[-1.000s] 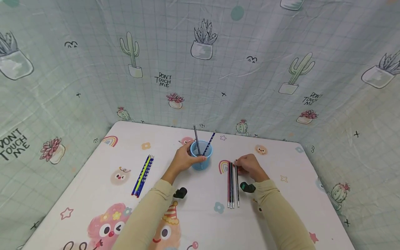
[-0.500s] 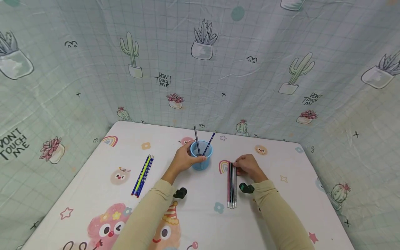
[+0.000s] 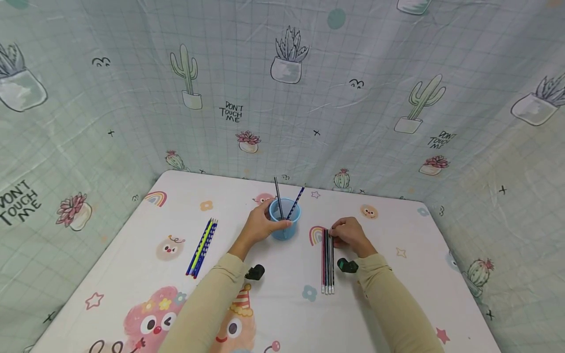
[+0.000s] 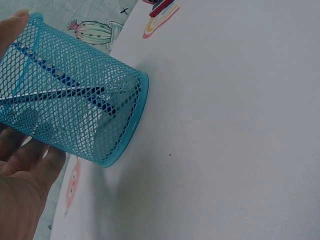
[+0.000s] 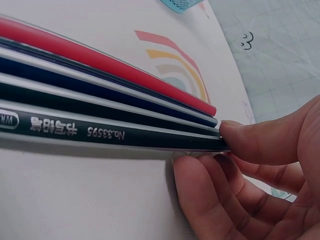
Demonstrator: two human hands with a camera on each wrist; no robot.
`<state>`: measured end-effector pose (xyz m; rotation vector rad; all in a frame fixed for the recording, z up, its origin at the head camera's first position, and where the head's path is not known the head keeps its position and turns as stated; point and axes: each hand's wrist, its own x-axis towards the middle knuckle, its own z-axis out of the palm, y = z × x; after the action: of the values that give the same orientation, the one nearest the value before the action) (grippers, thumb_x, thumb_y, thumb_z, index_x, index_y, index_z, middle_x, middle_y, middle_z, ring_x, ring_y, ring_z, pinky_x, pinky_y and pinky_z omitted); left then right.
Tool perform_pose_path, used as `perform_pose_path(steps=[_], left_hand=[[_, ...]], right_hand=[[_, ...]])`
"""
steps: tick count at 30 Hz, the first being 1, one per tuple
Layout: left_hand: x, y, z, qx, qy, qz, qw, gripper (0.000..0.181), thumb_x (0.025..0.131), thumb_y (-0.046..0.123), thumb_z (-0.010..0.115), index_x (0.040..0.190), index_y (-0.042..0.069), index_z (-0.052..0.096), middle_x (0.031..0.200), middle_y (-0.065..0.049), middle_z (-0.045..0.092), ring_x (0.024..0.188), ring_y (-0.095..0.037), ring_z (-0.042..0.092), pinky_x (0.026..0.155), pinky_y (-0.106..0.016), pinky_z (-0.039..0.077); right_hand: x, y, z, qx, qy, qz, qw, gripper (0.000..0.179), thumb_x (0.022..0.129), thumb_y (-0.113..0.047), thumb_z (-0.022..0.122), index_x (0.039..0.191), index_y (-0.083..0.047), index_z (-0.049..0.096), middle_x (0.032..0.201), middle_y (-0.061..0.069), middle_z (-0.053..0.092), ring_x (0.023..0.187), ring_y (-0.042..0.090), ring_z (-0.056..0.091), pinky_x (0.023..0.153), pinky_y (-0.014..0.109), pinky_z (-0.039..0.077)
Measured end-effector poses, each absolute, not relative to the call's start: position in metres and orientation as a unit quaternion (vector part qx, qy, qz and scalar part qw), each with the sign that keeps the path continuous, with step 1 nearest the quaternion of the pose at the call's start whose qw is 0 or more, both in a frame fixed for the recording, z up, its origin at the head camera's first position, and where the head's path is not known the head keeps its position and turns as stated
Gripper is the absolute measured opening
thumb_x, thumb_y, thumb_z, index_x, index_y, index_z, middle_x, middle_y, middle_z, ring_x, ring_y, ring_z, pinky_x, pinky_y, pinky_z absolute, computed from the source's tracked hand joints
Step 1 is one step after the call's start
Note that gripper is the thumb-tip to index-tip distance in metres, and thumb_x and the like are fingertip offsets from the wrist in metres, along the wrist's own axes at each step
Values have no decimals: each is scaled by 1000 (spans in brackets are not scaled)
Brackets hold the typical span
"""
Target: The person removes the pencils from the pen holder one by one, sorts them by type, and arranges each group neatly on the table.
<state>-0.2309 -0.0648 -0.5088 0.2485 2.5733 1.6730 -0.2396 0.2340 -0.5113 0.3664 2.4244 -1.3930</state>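
Note:
My left hand (image 3: 261, 223) grips a light blue mesh pencil cup (image 4: 85, 85), thumb and fingers on opposite sides of it. Inside the cup lean a dark striped pencil (image 3: 278, 196) and a blue patterned pencil (image 3: 295, 202). On the right, my right hand (image 3: 351, 233) pinches the far end of a dark green pencil (image 5: 100, 131) between thumb and fingertips. That pencil lies along the right side of a row with several others, among them a red pencil (image 5: 110, 62). The row's eraser ends point toward me.
To the left lies a second bundle of blue patterned pencils (image 3: 204, 252) with a yellow-green pencil (image 3: 200, 249) among them. The white table (image 3: 282, 314) has cartoon prints. A patterned cloth (image 3: 229, 73) hangs behind it and along both sides.
The dark green pencil, lying slightly apart a second ago, has shifted left against the row with my right hand. The left hand and cup have stayed put.

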Motion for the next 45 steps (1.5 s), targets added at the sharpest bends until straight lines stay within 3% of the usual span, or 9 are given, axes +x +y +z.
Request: perform_pose_path(steps=[29, 45], left_hand=[[-231, -65, -510, 78, 836, 543, 32, 97, 79, 44, 90, 159, 13, 42, 148, -11, 62, 135, -30, 62, 113, -50, 51], [-231, -65, -508, 79, 838, 539, 33, 95, 79, 45, 90, 157, 14, 45, 147, -11, 62, 134, -31, 62, 112, -52, 52]], right_hand=[[-237, 236, -509, 129, 844, -498, 153, 19, 93, -3, 72, 111, 4, 70, 89, 10, 68, 69, 17, 62, 59, 25, 59], [-241, 241, -506, 116, 845, -502, 141, 25, 89, -3, 72, 113, 4, 69, 85, 10, 69, 63, 17, 65, 58, 27, 60]])
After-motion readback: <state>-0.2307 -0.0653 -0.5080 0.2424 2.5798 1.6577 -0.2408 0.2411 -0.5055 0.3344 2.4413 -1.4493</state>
